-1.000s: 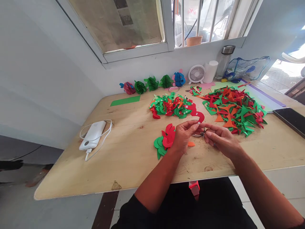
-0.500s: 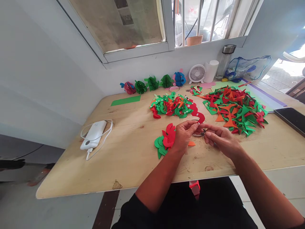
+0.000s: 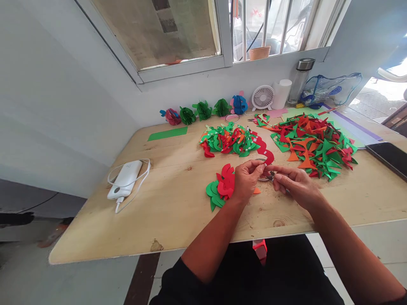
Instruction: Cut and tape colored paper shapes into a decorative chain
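Note:
My left hand [image 3: 249,176] is closed in a pinch on the lower end of a red scalloped paper strip [image 3: 269,157]. White squares show along this strip, which runs back to a heap of cut green, red and orange paper [image 3: 229,140]. My right hand [image 3: 294,183] is closed around a small dark-tipped tool [image 3: 271,176], mostly hidden by the fingers. Its fingertips are close to my left ones. A round, ring-like thing [image 3: 263,178] lies partly covered under both hands. Beside my left wrist are red paper pieces [image 3: 225,182] and green paper pieces [image 3: 213,195].
A large pile of paper offcuts [image 3: 318,146] is at the right, near a phone [image 3: 389,159]. A white power bank [image 3: 125,180] with its cable lies left. Folded paper figures [image 3: 203,110], a small fan [image 3: 263,98] and a glass bottle [image 3: 298,87] stand along the wall.
The red strip's end has shifted very slightly at my left fingertips. Both hands stay nearly in place, with the same grips.

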`<state>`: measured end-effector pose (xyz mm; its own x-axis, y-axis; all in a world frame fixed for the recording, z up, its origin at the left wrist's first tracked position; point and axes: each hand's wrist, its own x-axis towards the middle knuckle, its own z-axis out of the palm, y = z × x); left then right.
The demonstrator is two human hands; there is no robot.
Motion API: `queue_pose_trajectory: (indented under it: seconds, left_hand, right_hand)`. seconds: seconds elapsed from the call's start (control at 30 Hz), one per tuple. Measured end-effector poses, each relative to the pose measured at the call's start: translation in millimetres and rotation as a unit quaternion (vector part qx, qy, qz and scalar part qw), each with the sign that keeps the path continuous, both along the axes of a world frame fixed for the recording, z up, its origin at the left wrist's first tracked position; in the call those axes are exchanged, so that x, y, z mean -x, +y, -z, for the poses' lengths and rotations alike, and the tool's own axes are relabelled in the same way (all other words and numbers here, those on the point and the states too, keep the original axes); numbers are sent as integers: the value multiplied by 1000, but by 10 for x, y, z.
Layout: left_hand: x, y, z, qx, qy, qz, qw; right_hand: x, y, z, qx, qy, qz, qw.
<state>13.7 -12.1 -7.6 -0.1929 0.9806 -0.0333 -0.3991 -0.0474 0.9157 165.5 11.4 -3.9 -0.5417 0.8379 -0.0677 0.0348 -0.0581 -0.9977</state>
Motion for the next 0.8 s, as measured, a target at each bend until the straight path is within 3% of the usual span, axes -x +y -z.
queue_pose_trajectory:
  seconds: [0.47, 0.8]
  left_hand:
    - [18, 17, 34, -2, 15, -21, 1000]
    - [-1, 14, 31, 28, -14, 45, 998]
  right_hand:
    - [-4, -2, -9, 12, -10, 12, 1000]
    - [45, 64, 88, 12, 46, 172, 984]
